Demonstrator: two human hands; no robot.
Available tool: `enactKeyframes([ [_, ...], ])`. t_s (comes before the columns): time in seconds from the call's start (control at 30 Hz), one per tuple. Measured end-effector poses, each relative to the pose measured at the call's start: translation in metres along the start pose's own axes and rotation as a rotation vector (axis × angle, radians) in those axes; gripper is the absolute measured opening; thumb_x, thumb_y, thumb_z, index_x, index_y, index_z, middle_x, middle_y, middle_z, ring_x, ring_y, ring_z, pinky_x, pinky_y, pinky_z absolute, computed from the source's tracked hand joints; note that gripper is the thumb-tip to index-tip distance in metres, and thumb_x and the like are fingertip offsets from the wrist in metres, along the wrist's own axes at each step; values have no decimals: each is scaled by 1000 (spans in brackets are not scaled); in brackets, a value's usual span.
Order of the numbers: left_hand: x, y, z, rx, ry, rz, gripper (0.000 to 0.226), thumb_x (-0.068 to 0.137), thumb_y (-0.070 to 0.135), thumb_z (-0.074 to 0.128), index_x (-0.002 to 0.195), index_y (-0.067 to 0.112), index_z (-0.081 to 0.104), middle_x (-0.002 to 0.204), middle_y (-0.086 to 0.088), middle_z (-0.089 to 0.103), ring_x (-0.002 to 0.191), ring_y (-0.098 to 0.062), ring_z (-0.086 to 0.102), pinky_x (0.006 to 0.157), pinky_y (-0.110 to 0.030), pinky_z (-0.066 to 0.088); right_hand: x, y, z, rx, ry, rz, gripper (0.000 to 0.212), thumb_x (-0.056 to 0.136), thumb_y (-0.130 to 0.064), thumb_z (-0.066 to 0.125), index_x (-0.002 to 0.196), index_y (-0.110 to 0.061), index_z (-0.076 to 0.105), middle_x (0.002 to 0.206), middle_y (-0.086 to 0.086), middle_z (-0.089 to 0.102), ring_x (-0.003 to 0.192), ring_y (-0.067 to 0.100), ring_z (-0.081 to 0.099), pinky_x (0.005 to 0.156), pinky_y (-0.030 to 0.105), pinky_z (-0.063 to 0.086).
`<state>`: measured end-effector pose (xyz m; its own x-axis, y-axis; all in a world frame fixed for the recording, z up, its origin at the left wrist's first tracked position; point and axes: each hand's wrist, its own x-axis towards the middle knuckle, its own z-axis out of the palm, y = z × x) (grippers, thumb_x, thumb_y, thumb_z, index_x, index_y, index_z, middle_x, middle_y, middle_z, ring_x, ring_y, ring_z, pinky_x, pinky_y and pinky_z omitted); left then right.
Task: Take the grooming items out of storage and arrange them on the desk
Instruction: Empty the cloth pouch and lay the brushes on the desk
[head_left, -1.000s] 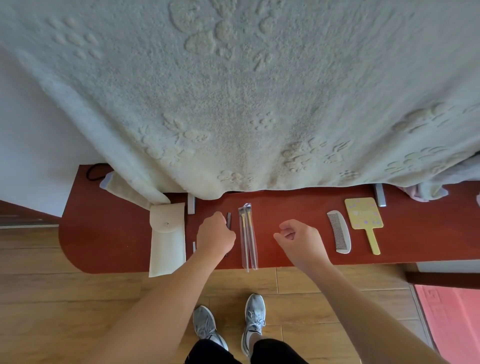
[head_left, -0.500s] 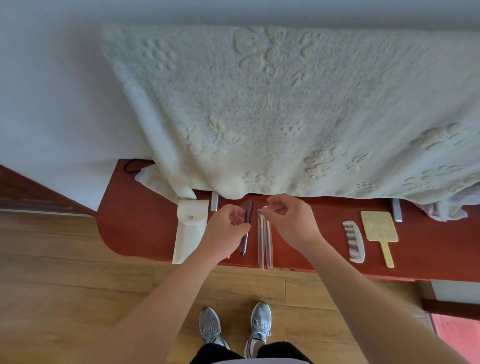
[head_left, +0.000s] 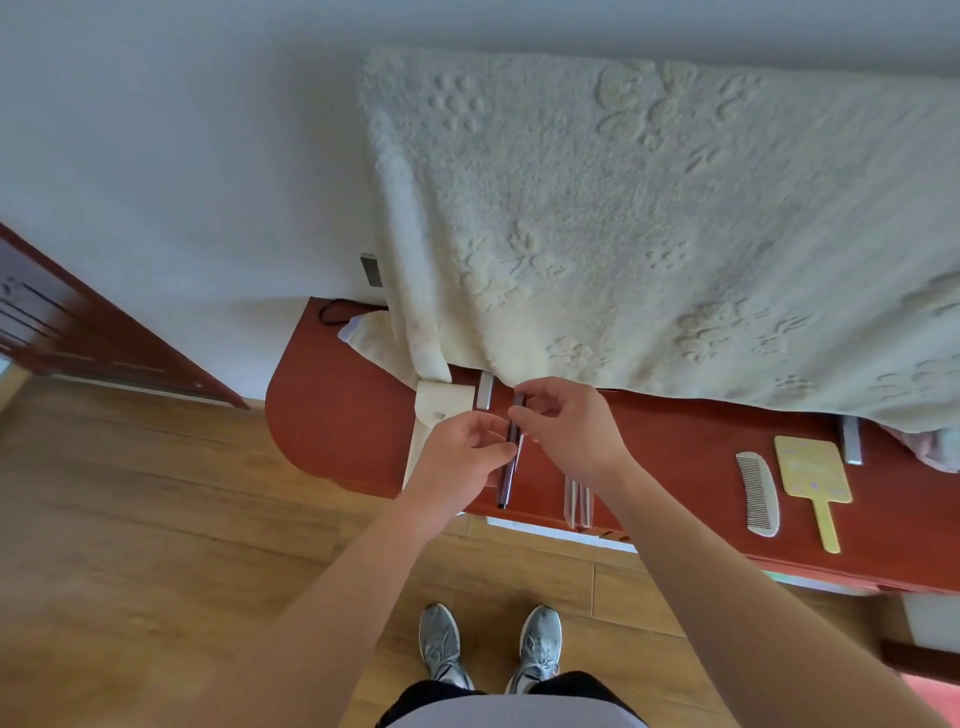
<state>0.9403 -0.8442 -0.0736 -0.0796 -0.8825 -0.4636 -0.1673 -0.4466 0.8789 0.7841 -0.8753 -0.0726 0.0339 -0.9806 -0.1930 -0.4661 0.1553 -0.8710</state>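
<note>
Slim dark stick (head_left: 506, 480), pencil-like, sits over the red tabletop (head_left: 337, 415) with its lower end near the front edge; we cannot tell whether it touches the surface. Left hand (head_left: 460, 457) pinches it at mid-length, fingers curled. Right hand (head_left: 571, 431) pinches its upper end between thumb and forefinger.

Cream pouch (head_left: 435, 408) lies just left, partly behind the left hand. Clear sleeve of two brushes (head_left: 579, 501) lies just right, under the right wrist. Comb (head_left: 758, 493) and yellow hand mirror (head_left: 813, 473) lie side by side, well apart to the right; we find the mirror's print too small to read.

Cream towel (head_left: 649, 234) hangs over the rear edge. Wood floor (head_left: 156, 519), white wall (head_left: 182, 156).
</note>
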Motion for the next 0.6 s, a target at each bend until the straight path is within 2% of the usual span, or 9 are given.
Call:
enactKeyframes([
  [0.13,-6,-3,-6,-17,22,-8,21,82,2,75,100,11,69,88,-12,72,76,-22,73,69,-34,61,-2,-5,6,-16,-3,2,23,82,-27,73,105,-24,73,80,-10,71,77,6,67,80,33,57],
  [0.27,-11,-4,-8,-44,40,-11,21,82,1,75,101,9,70,87,-11,73,73,-19,73,65,-29,59,-4,-7,9,-40,-3,-2,23,82,-28,73,105,-23,73,82,-10,71,79,5,66,80,31,56],
  [0.37,-14,-6,-7,-33,48,-5,21,83,3,75,102,10,70,88,-9,74,76,-18,74,68,-29,60,-5,-8,10,-60,-3,0,23,82,-28,73,105,-22,73,82,-11,70,79,4,66,79,30,57],
  [0.47,-16,-8,-6,-44,52,-9,21,84,3,74,103,10,71,87,-8,75,76,-19,74,71,-30,61,-5,-10,11,-63,2,14,23,82,-27,74,104,-22,74,81,-11,70,76,4,66,78,31,58],
  [0.6,-17,-7,-7,-61,55,-19,19,86,2,72,103,10,71,88,-9,75,77,-19,74,69,-25,60,-6,-12,15,-53,5,35,22,82,-27,75,103,-21,74,79,-11,71,74,5,67,76,33,59],
])
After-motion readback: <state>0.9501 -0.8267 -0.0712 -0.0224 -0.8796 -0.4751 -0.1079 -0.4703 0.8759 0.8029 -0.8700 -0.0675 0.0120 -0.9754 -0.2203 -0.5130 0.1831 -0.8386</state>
